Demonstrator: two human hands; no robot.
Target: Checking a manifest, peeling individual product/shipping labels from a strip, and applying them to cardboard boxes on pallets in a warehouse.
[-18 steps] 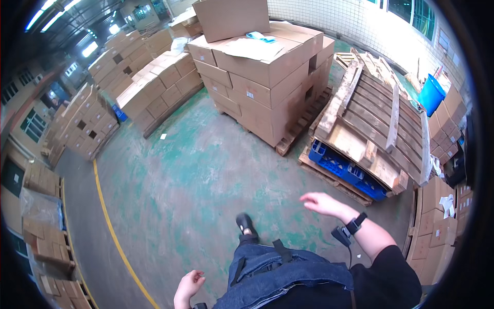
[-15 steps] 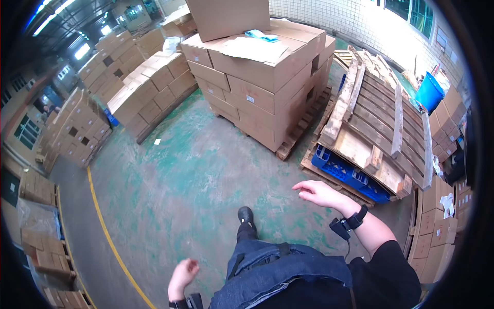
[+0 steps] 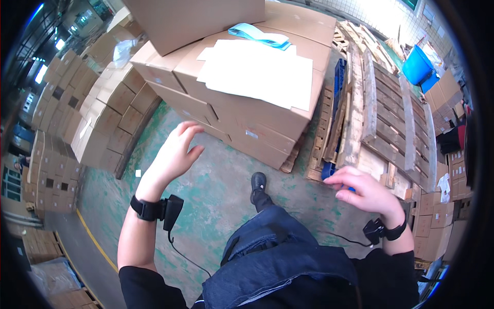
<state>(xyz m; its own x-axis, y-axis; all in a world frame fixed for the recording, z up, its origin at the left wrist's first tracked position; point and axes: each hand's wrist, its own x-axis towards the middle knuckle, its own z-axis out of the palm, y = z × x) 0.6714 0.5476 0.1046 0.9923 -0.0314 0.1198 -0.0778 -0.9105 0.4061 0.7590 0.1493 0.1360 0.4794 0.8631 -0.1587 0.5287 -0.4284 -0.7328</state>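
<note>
Green floor [image 3: 216, 190] under box pallets [image 3: 247, 103]

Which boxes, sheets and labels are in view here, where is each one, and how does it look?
Stack of cardboard boxes: on a pallet ahead of the left hand, brown, rectangular.
White paper sheets: flat on top of that stack.
Light blue strip: on the stack top, behind the sheets.
Small pale label: on the stack's front face, rectangular.
Lower brown box stacks: left, in rows.
Blue bin: far right, beyond the wooden pallets.

Matt brown cardboard boxes [image 3: 247, 118] under white paper sheets [image 3: 257, 72], beside rough wooden pallets [image 3: 391, 108] on worn green-painted concrete floor [image 3: 216, 190].
</note>
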